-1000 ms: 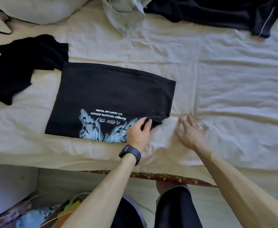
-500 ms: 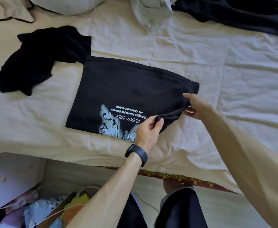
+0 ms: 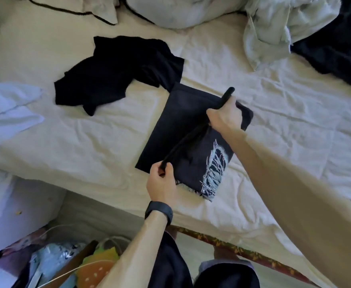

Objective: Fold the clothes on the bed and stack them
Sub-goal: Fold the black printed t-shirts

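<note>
L hand (image 3: pixel 161 182) & R hand (image 3: pixel 224 115) each grip tight one end of a raised edge of the black cotton T-shirt w/ pale-blue print (image 3: pixel 178 121), pulled taut prob. so it folds over evenly.

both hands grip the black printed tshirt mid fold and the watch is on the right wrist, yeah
No: the head view shows the watch on the left wrist. The left hand and right hand do both grip the black printed t-shirt mid fold.
</note>
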Demonstrator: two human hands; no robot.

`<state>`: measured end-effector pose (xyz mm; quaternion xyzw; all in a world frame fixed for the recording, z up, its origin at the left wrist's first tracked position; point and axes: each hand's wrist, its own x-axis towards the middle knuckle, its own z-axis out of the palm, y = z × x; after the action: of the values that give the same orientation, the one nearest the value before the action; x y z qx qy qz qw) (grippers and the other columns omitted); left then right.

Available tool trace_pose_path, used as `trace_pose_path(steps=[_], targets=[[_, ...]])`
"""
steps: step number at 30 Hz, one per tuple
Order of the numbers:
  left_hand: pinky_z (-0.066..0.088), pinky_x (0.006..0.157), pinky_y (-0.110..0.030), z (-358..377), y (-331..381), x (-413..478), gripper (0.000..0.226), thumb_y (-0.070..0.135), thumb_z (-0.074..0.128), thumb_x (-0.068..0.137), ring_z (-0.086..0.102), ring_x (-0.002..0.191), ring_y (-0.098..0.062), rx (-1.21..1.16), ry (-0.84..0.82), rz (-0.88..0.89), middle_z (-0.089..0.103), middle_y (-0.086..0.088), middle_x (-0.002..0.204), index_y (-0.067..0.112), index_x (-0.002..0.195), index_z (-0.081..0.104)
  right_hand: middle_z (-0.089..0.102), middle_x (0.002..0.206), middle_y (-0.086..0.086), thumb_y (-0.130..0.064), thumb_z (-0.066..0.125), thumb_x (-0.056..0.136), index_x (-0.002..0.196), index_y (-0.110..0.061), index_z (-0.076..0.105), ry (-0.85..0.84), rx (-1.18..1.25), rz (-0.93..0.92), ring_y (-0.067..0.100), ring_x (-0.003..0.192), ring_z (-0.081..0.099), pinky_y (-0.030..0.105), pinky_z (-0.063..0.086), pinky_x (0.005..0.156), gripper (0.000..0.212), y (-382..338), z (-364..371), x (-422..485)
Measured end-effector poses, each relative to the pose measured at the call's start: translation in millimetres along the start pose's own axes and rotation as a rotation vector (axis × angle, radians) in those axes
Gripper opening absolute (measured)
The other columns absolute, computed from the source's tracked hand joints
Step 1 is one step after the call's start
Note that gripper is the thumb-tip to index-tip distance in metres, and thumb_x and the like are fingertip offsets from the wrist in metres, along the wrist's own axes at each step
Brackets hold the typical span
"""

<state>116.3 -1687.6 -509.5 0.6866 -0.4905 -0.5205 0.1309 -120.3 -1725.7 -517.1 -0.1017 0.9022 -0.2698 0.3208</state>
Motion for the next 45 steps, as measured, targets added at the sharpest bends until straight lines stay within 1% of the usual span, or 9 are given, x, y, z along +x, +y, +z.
trace_pose_path(steps=[5, 13, 18, 22, 28, 33, 39, 41, 45], targets=[[0.036, 0.050, -0.014, -43.3, -18.1, 59.6, 0.007, 0.027, 0.057, 0.095, 0.058, 0.072, -0.007, 0.143, 0.025, -0.119, 0.062, 0.011, 0.079, 0.022, 0.097, 0.061, 0.045, 0.080, 0.000, -0.016, 0.060, 0.083, 0.111, -0.013, 0.035, -0.124, -0.231, -0.083, 0.024, 0.074, 0.048, 0.030, 0.039, 0.062, 0.038, -52.3, 80.5, 8.7], [0.043, 0.052, -0.024, -63.8, -19.6, 87.2, 0.024, 0.037, 0.055, 0.095, 0.059, 0.069, -0.007, 0.430, -0.202, -0.202, 0.065, 0.011, 0.087, 0.029, 0.118, 0.055, 0.063, 0.108, 0.012, -0.025, 0.060, 0.086, 0.126, -0.006, 0.040, -0.109, -0.314, 0.017, 0.034, 0.105, 0.060, 0.034, 0.042, 0.078, 0.048, -67.3, 118.1, 11.0], [0.049, 0.059, -0.034, -72.2, -5.8, 88.6, 0.027, 0.034, 0.057, 0.093, 0.064, 0.077, -0.025, 0.575, -0.213, -0.162, 0.065, 0.002, 0.092, 0.026, 0.110, 0.038, 0.064, 0.108, -0.021, -0.037, 0.065, 0.089, 0.138, -0.029, 0.054, -0.263, 0.137, 0.008, 0.000, 0.101, 0.059, 0.014, 0.042, 0.080, 0.051, -71.7, 113.7, -23.2], [0.051, 0.081, -0.040, -69.8, 6.5, 88.6, 0.043, 0.034, 0.067, 0.087, 0.051, 0.110, -0.028, 0.580, -0.180, 0.001, 0.049, -0.003, 0.122, 0.022, 0.123, 0.046, 0.071, 0.092, -0.029, -0.026, 0.064, 0.092, 0.111, -0.040, 0.064, -0.083, 0.228, 0.021, -0.018, 0.087, 0.060, 0.001, 0.040, 0.071, 0.023, -17.5, 90.0, -68.1], [0.046, 0.093, -0.041, -12.2, 46.8, 123.8, 0.053, 0.040, 0.065, 0.090, 0.045, 0.123, -0.027, 0.606, -0.234, 0.256, 0.049, -0.006, 0.134, 0.018, 0.135, 0.046, 0.056, 0.123, 0.000, -0.027, 0.065, 0.096, 0.128, -0.015, 0.057, 0.153, 0.025, 0.141, 0.017, 0.115, 0.054, 0.027, 0.039, 0.097, 0.036, 82.5, 70.8, -108.3], [0.049, 0.093, -0.039, 38.8, 81.9, 182.0, 0.050, 0.045, 0.065, 0.090, 0.059, 0.110, -0.025, 0.398, -0.256, 0.208, 0.058, -0.003, 0.121, 0.015, 0.127, 0.051, 0.066, 0.113, 0.000, -0.034, 0.076, 0.091, 0.123, -0.020, 0.054, 0.069, 0.223, 0.270, 0.018, 0.098, 0.068, 0.042, 0.056, 0.091, 0.042, 125.5, 70.9, -114.8], [0.042, 0.078, -0.026, 66.9, 121.2, 236.0, 0.021, 0.040, 0.056, 0.098, 0.056, 0.082, -0.015, 0.527, -0.290, 0.290, 0.060, 0.012, 0.083, 0.020, 0.093, 0.060, 0.064, 0.094, -0.021, -0.054, 0.070, 0.089, 0.109, -0.034, 0.052, 0.106, 0.294, 0.296, -0.017, 0.081, 0.061, 0.003, 0.041, 0.064, 0.034, 131.5, 64.5, -94.6], [0.050, 0.076, -0.031, 66.8, 127.7, 247.7, 0.025, 0.038, 0.064, 0.093, 0.061, 0.078, -0.022, 0.558, -0.314, 0.252, 0.060, 0.009, 0.073, 0.021, 0.076, 0.058, 0.060, 0.096, -0.023, -0.054, 0.069, 0.089, 0.116, -0.029, 0.053, 0.142, 0.364, 0.306, -0.015, 0.083, 0.060, 0.005, 0.041, 0.068, 0.040, 120.0, 56.2, -69.3], [0.059, 0.087, -0.044, 63.4, 131.9, 256.4, 0.028, 0.045, 0.078, 0.082, 0.069, 0.085, -0.023, 0.491, -0.349, 0.192, 0.069, 0.004, 0.081, 0.020, 0.080, 0.066, 0.063, 0.104, -0.014, -0.055, 0.069, 0.089, 0.130, -0.022, 0.053, 0.201, 0.464, 0.300, 0.000, 0.091, 0.061, 0.025, 0.047, 0.086, 0.055, 95.5, 34.6, -3.3]])
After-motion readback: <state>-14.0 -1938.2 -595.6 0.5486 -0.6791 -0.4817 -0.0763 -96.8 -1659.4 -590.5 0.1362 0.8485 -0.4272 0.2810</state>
